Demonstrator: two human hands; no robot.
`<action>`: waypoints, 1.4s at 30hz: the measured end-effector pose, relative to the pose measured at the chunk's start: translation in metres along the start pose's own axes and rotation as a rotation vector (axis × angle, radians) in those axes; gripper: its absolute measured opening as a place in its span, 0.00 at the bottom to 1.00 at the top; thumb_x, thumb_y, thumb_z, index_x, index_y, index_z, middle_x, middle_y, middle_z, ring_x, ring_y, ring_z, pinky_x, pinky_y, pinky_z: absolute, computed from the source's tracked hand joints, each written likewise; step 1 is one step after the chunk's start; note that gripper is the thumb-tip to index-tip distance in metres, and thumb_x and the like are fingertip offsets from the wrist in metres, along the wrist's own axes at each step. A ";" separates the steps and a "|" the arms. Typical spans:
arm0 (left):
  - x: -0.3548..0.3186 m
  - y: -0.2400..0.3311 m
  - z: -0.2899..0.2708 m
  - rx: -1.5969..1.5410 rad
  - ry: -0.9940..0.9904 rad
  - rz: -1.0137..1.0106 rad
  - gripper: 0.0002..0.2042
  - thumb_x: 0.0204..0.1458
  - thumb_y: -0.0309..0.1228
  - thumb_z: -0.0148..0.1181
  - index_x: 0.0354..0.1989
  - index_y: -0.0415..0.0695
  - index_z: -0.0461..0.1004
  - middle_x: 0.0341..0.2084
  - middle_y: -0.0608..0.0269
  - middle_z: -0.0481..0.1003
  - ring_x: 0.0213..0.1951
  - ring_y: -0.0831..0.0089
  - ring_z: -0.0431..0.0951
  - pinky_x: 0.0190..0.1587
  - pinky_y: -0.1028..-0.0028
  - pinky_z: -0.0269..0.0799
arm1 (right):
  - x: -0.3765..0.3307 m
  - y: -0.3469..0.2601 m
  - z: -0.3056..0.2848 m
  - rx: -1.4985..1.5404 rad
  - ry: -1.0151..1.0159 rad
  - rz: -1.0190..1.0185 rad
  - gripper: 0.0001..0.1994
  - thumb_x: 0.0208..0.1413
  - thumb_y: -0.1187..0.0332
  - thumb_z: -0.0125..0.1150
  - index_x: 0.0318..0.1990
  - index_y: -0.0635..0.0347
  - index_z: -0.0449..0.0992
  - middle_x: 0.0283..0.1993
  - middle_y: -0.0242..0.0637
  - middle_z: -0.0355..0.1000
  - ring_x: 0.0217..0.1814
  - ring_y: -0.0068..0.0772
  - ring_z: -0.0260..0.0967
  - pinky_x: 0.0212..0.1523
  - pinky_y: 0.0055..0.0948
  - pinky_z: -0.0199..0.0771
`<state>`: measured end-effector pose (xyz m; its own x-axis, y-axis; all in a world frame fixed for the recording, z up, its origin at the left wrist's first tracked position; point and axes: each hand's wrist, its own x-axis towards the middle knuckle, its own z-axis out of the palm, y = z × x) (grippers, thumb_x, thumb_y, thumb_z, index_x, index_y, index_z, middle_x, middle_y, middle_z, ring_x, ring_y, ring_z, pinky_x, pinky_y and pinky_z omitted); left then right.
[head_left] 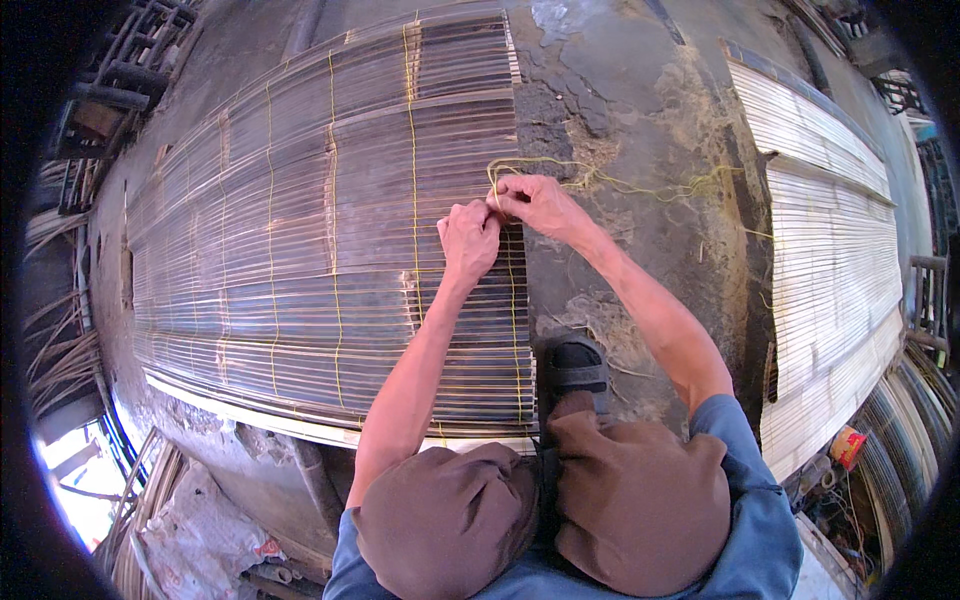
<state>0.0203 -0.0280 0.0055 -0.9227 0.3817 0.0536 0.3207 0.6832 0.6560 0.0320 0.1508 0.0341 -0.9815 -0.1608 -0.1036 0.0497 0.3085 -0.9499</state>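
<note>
- At the far left edge there are dark wooden frames (125, 60) and some long thin sticks (60, 350) lying in a pile.
- Near the bottom left there is a light sack (200, 545) on the ground.
- A big dark mat (300, 240) made of thin slats lies flat on the floor (620, 90). It fills the left and middle of the view.
- Yellow strings (333, 240) run across the mat from far to near and tie the slats together.
- The left hand (470, 240) rests on the right edge of the mat. Its fingers are curled shut and it seems to pinch the yellow string there, but the grip is too small to see well.
- The right hand (540, 203) is just beside the left hand, a bit farther away, and the two hands touch. Its fingers are pinched shut on the loose yellow string (610, 183).
- That loose string goes from the hands off to the right over the floor and ends in a tangle.
- The floor is dark and cracked, with bits of dry fibre on it.
- One foot in a dark sandal (572, 368) stands on the floor just right of the mat's near corner.
- Two knees in brown trousers (545, 505) are at the bottom.
- On the right lies a pale mat (830, 260) of light slats, well apart from the hands.
- A small red and yellow can (847, 446) sits near the bottom right.
</note>
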 end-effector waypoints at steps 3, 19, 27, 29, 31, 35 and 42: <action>0.001 0.003 -0.008 0.002 -0.071 0.028 0.09 0.56 0.38 0.60 0.36 0.46 0.77 0.29 0.63 0.74 0.39 0.60 0.72 0.47 0.60 0.61 | 0.001 -0.009 0.005 -0.146 0.223 -0.060 0.11 0.61 0.63 0.60 0.37 0.64 0.74 0.25 0.46 0.70 0.26 0.42 0.66 0.31 0.38 0.68; -0.008 0.018 0.001 0.007 0.289 0.273 0.03 0.59 0.31 0.59 0.35 0.46 0.76 0.38 0.65 0.76 0.44 0.63 0.74 0.52 0.61 0.63 | -0.025 0.054 0.020 -0.016 0.503 0.279 0.12 0.64 0.65 0.54 0.32 0.64 0.71 0.26 0.38 0.76 0.29 0.29 0.76 0.30 0.31 0.73; 0.013 0.010 -0.003 -0.012 0.075 0.114 0.08 0.59 0.36 0.58 0.32 0.46 0.76 0.31 0.64 0.76 0.39 0.60 0.73 0.43 0.62 0.61 | 0.025 -0.018 -0.009 0.004 0.231 0.084 0.11 0.65 0.68 0.52 0.32 0.65 0.73 0.26 0.38 0.76 0.28 0.25 0.75 0.31 0.31 0.75; 0.009 0.005 0.002 -0.014 0.049 0.112 0.08 0.58 0.37 0.57 0.32 0.46 0.77 0.31 0.64 0.76 0.39 0.60 0.73 0.42 0.61 0.61 | 0.025 -0.016 -0.010 0.171 0.121 0.134 0.11 0.68 0.67 0.50 0.35 0.63 0.75 0.28 0.35 0.77 0.29 0.22 0.75 0.31 0.28 0.74; 0.013 -0.003 0.006 0.023 0.029 0.092 0.08 0.58 0.36 0.57 0.31 0.46 0.77 0.32 0.64 0.76 0.39 0.59 0.73 0.42 0.60 0.61 | 0.015 -0.014 -0.014 0.436 0.066 0.204 0.11 0.69 0.67 0.50 0.41 0.62 0.77 0.30 0.31 0.76 0.31 0.20 0.73 0.32 0.25 0.74; 0.013 0.001 0.005 0.035 0.034 0.078 0.08 0.56 0.34 0.55 0.29 0.44 0.75 0.31 0.63 0.76 0.38 0.59 0.73 0.43 0.59 0.61 | 0.000 -0.002 -0.013 0.316 -0.113 0.107 0.10 0.71 0.67 0.50 0.52 0.59 0.76 0.32 0.26 0.72 0.31 0.17 0.67 0.35 0.22 0.71; 0.010 0.008 -0.001 -0.002 0.034 0.101 0.07 0.55 0.34 0.57 0.31 0.44 0.77 0.31 0.62 0.75 0.38 0.59 0.72 0.44 0.60 0.62 | 0.008 -0.012 -0.005 -0.145 0.167 -0.020 0.12 0.60 0.62 0.62 0.38 0.64 0.77 0.25 0.42 0.71 0.28 0.29 0.66 0.33 0.35 0.68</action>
<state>0.0136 -0.0196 0.0118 -0.8923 0.4274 0.1453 0.4123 0.6408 0.6476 0.0224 0.1504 0.0461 -0.9996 -0.0144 -0.0232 0.0145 0.4407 -0.8975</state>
